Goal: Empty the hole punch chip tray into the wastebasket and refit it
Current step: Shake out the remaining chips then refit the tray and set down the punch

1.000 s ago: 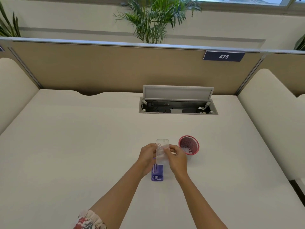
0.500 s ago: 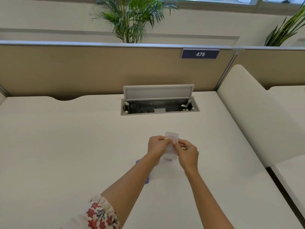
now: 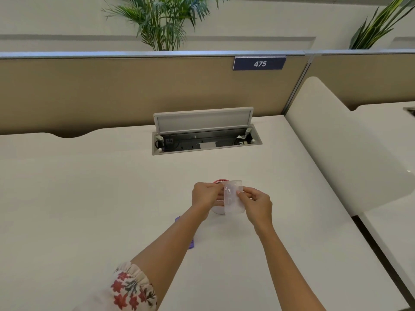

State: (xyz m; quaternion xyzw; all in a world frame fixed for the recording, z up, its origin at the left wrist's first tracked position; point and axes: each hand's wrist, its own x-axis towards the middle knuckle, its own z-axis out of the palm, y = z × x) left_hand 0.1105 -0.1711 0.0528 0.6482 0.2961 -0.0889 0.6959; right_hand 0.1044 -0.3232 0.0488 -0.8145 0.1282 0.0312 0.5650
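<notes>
Both my hands hold a clear plastic chip tray (image 3: 234, 198) upright over the desk, my left hand (image 3: 205, 196) pinching its left edge and my right hand (image 3: 256, 204) its right edge. A few white paper chips show inside the tray. Directly behind and below it stands a small pink wastebasket (image 3: 219, 182), mostly hidden by my left hand and the tray; only its red rim and pale base show. The purple hole punch (image 3: 190, 244) lies on the desk under my left forearm, with just two small bits visible.
The white desk (image 3: 78, 198) has an open cable box (image 3: 206, 140) with a raised lid at the back. A tan partition (image 3: 112, 93) with a "475" sign closes the far side. A white divider (image 3: 350, 153) rises on the right.
My hands carried the tray off the hole punch and rightward until it came over the wastebasket. The camera view swung to the right, so the punch now lies under my left forearm.
</notes>
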